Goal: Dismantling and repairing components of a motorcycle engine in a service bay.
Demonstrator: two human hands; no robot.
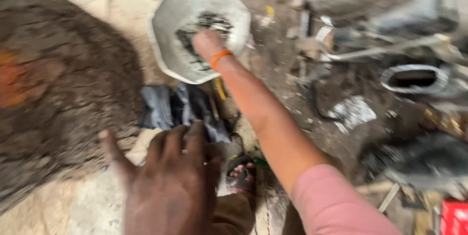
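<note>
My right hand (208, 45) reaches into the white, many-sided metal basin (168, 18) on the dirt floor; its fingers are blurred, so I cannot tell their grip. Dark debris remains inside. My left hand (168, 186) hovers spread, empty.

Motion blur smeared the whole frame. The right hand (207, 45) sank into the pale bowl (170, 15), fingers hidden. The left hand (168, 179) was cut off at bottom edge. Metal clutter (390, 45) at upper right stayed unreadable.
</note>
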